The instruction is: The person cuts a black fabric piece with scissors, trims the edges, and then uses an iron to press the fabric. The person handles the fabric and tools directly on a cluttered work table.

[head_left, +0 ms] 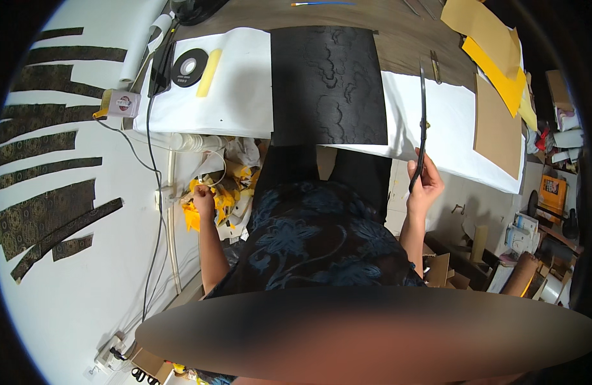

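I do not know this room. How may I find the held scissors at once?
At the near edge of the desk, right of the black sheet, is the right hand. The scissors extend from it up the picture, seen almost edge-on as a thin dark line. Unlike the smaller tool lying to their right, they are long and held.

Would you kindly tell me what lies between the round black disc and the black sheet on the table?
In the head view, a yellow strip lies there, on a white sheet.

Left hand (205,200) curled, right hand (427,192) gripping, forearms (214,251) spread
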{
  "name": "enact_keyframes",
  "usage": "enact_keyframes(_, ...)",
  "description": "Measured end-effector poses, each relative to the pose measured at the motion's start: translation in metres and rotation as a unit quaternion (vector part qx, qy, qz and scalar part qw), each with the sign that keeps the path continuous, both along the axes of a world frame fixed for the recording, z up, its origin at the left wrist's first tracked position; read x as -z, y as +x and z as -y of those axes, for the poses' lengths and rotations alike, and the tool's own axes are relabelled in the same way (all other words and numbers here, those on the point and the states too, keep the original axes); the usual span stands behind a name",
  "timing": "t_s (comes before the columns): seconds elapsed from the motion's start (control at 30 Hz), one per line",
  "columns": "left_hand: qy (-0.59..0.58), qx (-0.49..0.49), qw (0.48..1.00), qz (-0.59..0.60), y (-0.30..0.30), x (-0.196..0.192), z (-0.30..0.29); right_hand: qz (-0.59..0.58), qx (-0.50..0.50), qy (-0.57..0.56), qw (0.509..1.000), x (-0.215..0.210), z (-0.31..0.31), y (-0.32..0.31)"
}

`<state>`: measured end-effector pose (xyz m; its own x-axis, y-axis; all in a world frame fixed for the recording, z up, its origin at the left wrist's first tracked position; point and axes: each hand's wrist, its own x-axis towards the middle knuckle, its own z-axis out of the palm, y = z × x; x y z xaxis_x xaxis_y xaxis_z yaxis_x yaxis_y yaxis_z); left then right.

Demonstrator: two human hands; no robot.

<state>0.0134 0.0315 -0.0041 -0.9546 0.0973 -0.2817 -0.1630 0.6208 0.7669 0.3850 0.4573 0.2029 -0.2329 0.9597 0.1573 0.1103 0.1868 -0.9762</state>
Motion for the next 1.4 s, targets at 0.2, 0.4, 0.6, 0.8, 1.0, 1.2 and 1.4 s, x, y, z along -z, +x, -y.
enact_keyframes(0.2,0.082,-0.053,0.993,0.068,0.004,0.001,-0.001,-0.017,-0.010,-0.016,1.000,0.004,0.002,-0.001)
enact_keyframes(0.4,0.105,-0.032,0.989,0.103,0.004,-0.008,0.001,-0.025,-0.024,-0.014,0.999,0.008,0.001,-0.001)
enact_keyframes(0.6,0.002,-0.062,0.998,0.021,0.006,-0.019,-0.007,-0.037,-0.022,-0.013,0.999,0.010,0.002,-0.002)
enact_keyframes(0.8,-0.117,-0.072,0.990,0.032,-0.006,-0.011,0.026,-0.014,-0.027,-0.025,0.999,0.012,0.000,0.002)
enact_keyframes(1.0,-0.443,0.088,0.885,-0.113,-0.010,-0.043,0.007,-0.028,-0.016,-0.024,0.999,0.007,0.001,-0.005)
enact_keyframes(1.2,-0.054,0.088,0.884,-0.457,-0.029,-0.181,-0.142,-0.026,-0.038,-0.021,0.999,-0.001,0.004,-0.015)
enact_keyframes(1.4,0.183,0.244,0.822,-0.481,0.019,-0.273,-0.284,-0.061,-0.020,-0.021,0.998,-0.002,0.007,-0.007)
